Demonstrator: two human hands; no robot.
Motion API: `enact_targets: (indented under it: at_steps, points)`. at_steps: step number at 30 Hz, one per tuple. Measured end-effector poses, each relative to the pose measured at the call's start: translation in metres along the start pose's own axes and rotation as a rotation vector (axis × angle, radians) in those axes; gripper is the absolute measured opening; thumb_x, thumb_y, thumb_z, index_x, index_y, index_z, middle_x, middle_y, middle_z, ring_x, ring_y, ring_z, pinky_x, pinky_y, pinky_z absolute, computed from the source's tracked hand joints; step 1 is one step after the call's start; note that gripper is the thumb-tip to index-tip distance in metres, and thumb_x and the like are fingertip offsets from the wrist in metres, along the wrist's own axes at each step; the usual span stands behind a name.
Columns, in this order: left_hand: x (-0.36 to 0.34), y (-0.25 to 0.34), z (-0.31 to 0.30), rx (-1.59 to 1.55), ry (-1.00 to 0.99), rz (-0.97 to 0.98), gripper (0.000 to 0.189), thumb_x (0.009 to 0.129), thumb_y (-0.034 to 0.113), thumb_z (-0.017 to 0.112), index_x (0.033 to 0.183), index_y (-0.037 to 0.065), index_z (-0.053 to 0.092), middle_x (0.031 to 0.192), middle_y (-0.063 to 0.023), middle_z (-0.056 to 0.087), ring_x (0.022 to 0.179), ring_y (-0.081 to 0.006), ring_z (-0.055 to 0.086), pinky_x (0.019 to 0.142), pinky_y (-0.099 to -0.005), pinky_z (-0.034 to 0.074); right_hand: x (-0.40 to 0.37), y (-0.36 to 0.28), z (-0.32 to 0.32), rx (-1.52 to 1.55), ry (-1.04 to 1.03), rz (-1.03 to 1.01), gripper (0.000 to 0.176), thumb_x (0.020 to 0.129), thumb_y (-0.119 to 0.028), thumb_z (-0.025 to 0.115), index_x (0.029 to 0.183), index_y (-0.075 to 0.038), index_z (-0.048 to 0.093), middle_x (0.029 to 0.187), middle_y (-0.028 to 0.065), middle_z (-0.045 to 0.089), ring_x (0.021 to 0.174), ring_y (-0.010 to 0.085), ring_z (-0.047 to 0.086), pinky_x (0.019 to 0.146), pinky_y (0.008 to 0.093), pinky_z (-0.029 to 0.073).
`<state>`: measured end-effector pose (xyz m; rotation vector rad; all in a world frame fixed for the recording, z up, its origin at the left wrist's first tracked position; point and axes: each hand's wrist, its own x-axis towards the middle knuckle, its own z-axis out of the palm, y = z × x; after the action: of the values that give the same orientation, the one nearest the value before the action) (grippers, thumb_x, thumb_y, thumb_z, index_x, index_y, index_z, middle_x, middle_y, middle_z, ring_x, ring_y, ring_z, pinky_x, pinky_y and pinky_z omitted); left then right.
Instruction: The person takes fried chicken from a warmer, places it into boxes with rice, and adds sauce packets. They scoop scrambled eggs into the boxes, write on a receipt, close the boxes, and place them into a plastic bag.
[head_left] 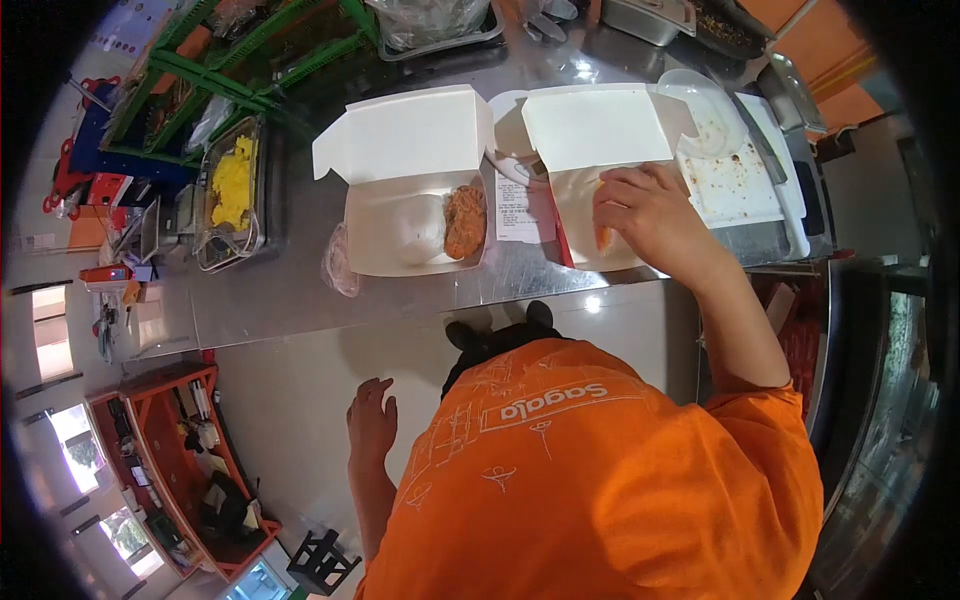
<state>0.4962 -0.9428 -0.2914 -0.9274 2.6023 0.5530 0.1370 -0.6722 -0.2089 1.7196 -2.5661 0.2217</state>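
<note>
My right hand reaches into the right-hand open white carton. Its fingers are curled around an orange and white piece of food, mostly hidden beneath them. To the left stands another open carton. Inside it, a white rounded mound, perhaps wrapped rice, sits beside a piece of fried chicken. A printed receipt lies between the two cartons. My left hand hangs below the counter edge, away from the food, its fingers apart and holding nothing.
A crumb-strewn white cutting board carries a knife and a clear plastic bowl. On the left are a tray of yellow food, a green rack and a crumpled plastic bag. A metal container stands behind.
</note>
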Motion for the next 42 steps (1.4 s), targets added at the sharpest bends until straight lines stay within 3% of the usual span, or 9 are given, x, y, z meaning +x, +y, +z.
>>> enact_targets:
  at_steps: [8, 17, 23, 32, 38, 40, 42]
  points:
    - [0.002, 0.007, -0.002, -0.001, -0.014, 0.022, 0.027, 0.084, 0.017, 0.053, 0.111, 0.012, 0.055, 0.119, -0.0102, 0.049, 0.108, -0.0275, 0.049, 0.092, -0.0431, 0.036, -0.002, -0.006, 0.01, -0.04, 0.106, -0.069, 0.007, 0.069, -0.014, 0.057, 0.073, -0.015, 0.062, 0.1, -0.0012, 0.055, 0.109, 0.0153, 0.047, 0.094, 0.0381, 0.035]
    - [0.011, 0.014, -0.013, 0.011, 0.028, 0.054, 0.028, 0.084, 0.016, 0.054, 0.111, 0.012, 0.054, 0.118, -0.0097, 0.05, 0.109, -0.0273, 0.048, 0.093, -0.0415, 0.035, -0.013, -0.007, 0.013, 0.039, 0.042, 0.027, 0.009, 0.069, -0.012, 0.055, 0.073, -0.011, 0.063, 0.111, 0.0031, 0.052, 0.115, 0.0193, 0.043, 0.098, 0.0397, 0.031]
    - [0.013, 0.004, -0.006, 0.009, 0.014, 0.098, 0.028, 0.083, 0.018, 0.055, 0.111, 0.013, 0.055, 0.118, -0.0092, 0.051, 0.109, -0.0267, 0.048, 0.092, -0.0417, 0.036, -0.014, -0.01, 0.016, 0.011, 0.121, -0.004, 0.01, 0.068, -0.013, 0.056, 0.073, -0.012, 0.064, 0.105, 0.0019, 0.052, 0.109, 0.0172, 0.045, 0.095, 0.0378, 0.033]
    - [0.009, 0.004, -0.005, 0.005, 0.007, 0.077, 0.028, 0.083, 0.018, 0.055, 0.111, 0.013, 0.055, 0.117, -0.0088, 0.051, 0.109, -0.0263, 0.048, 0.092, -0.0412, 0.037, -0.023, -0.007, 0.015, -0.164, 0.096, 0.124, 0.019, 0.072, -0.012, 0.055, 0.087, -0.013, 0.067, 0.119, 0.0045, 0.049, 0.115, 0.0219, 0.043, 0.098, 0.0397, 0.031]
    - [0.006, 0.012, -0.011, -0.162, -0.026, 0.029, 0.034, 0.083, 0.016, 0.054, 0.117, 0.012, 0.052, 0.117, -0.0095, 0.054, 0.11, -0.0276, 0.048, 0.095, -0.0421, 0.035, -0.031, -0.032, -0.014, 0.211, 0.248, 0.258, 0.024, 0.066, -0.002, 0.062, 0.088, -0.01, 0.064, 0.109, 0.0069, 0.055, 0.102, 0.0257, 0.051, 0.086, 0.0384, 0.039]
    - [0.009, 0.01, -0.004, -0.141, 0.018, 0.07, 0.037, 0.085, 0.014, 0.052, 0.122, 0.012, 0.048, 0.116, -0.0085, 0.055, 0.11, -0.0281, 0.049, 0.095, -0.0424, 0.035, -0.026, -0.045, -0.004, 0.544, 0.212, 0.123, 0.024, 0.063, -0.001, 0.065, 0.086, -0.009, 0.063, 0.098, 0.0045, 0.059, 0.094, 0.0228, 0.054, 0.08, 0.0386, 0.041]
    - [0.013, 0.005, 0.001, -0.152, 0.034, 0.104, 0.04, 0.086, 0.012, 0.05, 0.125, 0.013, 0.045, 0.115, -0.007, 0.057, 0.109, -0.0274, 0.049, 0.096, -0.0421, 0.034, -0.016, -0.066, 0.019, 0.726, 0.133, -0.057, 0.018, 0.067, -0.004, 0.064, 0.084, -0.009, 0.063, 0.092, 0.0027, 0.059, 0.089, 0.0198, 0.055, 0.078, 0.0374, 0.041]
